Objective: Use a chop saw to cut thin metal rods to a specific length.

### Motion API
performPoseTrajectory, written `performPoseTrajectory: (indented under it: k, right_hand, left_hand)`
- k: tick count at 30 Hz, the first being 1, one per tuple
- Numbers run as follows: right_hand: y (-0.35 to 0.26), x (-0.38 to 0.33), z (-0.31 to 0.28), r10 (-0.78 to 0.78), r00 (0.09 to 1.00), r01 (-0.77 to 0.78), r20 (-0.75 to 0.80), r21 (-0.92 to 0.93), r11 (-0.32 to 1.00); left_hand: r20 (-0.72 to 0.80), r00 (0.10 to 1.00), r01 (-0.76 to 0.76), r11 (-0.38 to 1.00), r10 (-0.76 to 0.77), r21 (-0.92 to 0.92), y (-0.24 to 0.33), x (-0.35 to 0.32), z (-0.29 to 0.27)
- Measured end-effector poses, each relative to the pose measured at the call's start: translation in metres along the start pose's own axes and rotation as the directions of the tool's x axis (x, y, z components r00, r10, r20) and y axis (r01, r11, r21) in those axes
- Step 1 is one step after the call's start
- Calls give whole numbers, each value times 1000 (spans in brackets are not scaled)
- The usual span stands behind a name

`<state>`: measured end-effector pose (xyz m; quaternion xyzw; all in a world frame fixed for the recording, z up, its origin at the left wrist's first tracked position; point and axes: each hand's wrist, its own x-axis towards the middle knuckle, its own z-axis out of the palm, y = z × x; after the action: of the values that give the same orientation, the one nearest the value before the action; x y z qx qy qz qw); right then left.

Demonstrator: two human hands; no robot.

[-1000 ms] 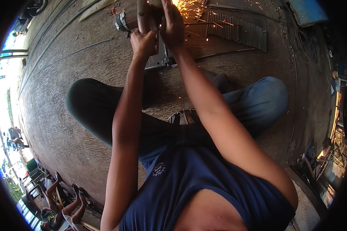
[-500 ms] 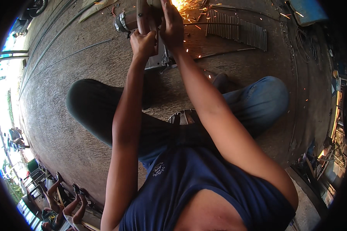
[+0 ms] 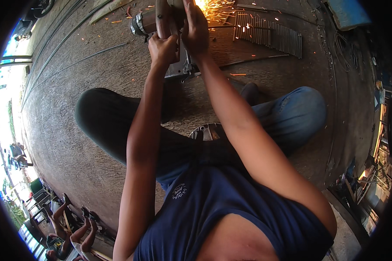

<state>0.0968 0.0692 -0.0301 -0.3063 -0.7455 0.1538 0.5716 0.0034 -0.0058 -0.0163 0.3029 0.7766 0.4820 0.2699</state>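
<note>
Left grip (image 3: 163, 49) clasps the cut-off saw (image 3: 162, 21), cropped above; right grip (image 3: 197, 37), hold unclear; floor (image 3: 74, 91) spreads wide leftward.

Power tool (image 3: 162, 21) cut off by top edge.

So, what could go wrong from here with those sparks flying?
The sparks burst right beside the bare right hand, so it could get burned. One glowing streak shows near the bare right forearm; others might land on skin or the trousers. The ungloved left hand grips the brown machine; a slip could perhaps bring it toward the sparks.
</note>
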Motion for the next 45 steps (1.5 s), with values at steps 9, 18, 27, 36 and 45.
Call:
performPoseTrajectory:
  k: [9, 18, 27, 36, 45]
  right_hand:
    - [9, -9, 1, 13, 1000, -13, 3, -36, 999]
    - [19, -33, 6, 44, 999, -40, 25, -122, 992]
    - [-23, 40, -12, 453, 812, -428, 368, -153, 891]
    - [20, 156, -23, 429, 717, -531, 550, 31, 847]
    - [237, 19, -149, 958, 286, -937, 1, 208, 280]
  left_hand:
    - [-12, 1000, 23, 1000, -23, -10, -17, 3, 6]
    - [5, 1000, -24, 998, 24, -50, -29, -5, 10]
    - [81, 994, 73, 996, -77, 50, 48, 22, -15]
    - [339, 912, -48, 881, 231, -470, 92, 107, -53]
    - [358, 934, -10, 998, -11, 56, 96, 140, -65]
